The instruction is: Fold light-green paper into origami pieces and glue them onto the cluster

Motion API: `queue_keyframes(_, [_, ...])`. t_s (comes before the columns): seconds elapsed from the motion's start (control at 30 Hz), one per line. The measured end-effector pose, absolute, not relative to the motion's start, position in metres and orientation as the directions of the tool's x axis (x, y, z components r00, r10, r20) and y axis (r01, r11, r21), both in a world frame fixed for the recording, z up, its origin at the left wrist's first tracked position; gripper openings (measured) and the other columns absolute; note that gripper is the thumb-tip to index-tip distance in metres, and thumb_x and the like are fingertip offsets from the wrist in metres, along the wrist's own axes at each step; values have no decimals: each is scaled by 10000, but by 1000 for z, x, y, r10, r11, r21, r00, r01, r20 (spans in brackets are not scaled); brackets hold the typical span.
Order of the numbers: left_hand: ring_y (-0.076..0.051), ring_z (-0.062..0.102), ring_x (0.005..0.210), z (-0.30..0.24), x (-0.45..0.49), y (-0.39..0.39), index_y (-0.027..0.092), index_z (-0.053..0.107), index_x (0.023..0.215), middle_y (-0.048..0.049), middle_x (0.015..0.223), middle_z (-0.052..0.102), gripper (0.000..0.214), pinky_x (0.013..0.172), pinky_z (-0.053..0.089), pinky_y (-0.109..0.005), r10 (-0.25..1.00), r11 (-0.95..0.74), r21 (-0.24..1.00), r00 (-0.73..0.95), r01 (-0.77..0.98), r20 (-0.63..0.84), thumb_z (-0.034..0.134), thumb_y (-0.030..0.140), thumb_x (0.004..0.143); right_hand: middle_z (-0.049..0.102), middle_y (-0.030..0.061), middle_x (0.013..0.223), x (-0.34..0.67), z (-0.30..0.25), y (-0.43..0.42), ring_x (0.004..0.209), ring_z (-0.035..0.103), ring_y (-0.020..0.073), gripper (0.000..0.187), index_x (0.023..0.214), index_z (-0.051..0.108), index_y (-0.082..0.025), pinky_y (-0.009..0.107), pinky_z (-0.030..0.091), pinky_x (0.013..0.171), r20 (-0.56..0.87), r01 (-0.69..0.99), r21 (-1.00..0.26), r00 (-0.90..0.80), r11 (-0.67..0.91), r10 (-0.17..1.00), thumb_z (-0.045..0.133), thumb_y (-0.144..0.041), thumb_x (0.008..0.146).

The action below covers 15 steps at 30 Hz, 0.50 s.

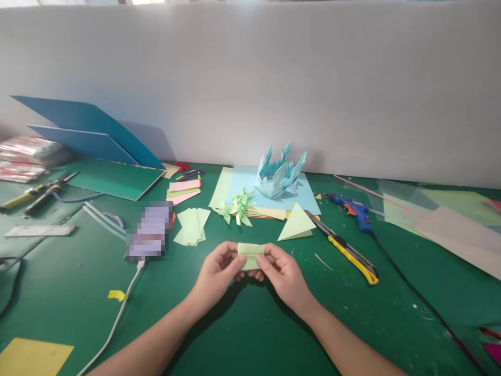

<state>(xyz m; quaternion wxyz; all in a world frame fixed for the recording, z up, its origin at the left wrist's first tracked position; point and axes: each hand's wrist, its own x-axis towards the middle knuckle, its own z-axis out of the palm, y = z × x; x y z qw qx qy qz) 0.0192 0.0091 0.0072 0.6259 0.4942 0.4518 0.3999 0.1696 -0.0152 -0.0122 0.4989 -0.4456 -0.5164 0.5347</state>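
Note:
My left hand [219, 274] and my right hand [282, 274] meet over the green table [250, 324], both pinching one small pale green folded paper [250, 250] between thumbs and fingers. The paper is a short rectangle with its top edge folded over. Just beyond it lie a pale green paper triangle [295, 223], a fan of pale green paper strips [191, 225] and small green folded paper flowers [237, 206].
A yellow utility knife [346, 252] lies right of my hands, a blue glue gun [357, 212] with its cord behind it. A light blue origami piece [279, 172] sits on paper sheets. A phone [149, 231] on a white cable, pliers [37, 194] and blue boards [90, 130] are on the left.

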Motion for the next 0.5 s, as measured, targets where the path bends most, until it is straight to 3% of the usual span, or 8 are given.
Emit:
queue_keyframes(0.17, [-78,476,487,9,16,9,175,551,703,51,550,525,289,473,394,-199,945,185,981,285,-59,-161,705,413,647,655,4,625,168,-13,-14,557,607,133,284,877,651,-203,256,499,548,52,-131,-991,-121,36,991,579,-468,807])
queue_keyframes(0.5, [-107,515,579,9,12,9,150,621,727,-5,620,593,292,581,421,-234,903,243,951,403,-190,-150,655,440,723,652,-5,611,170,-13,-12,549,601,111,231,800,675,-204,223,475,530,52,-220,-975,-123,24,991,622,-428,790])
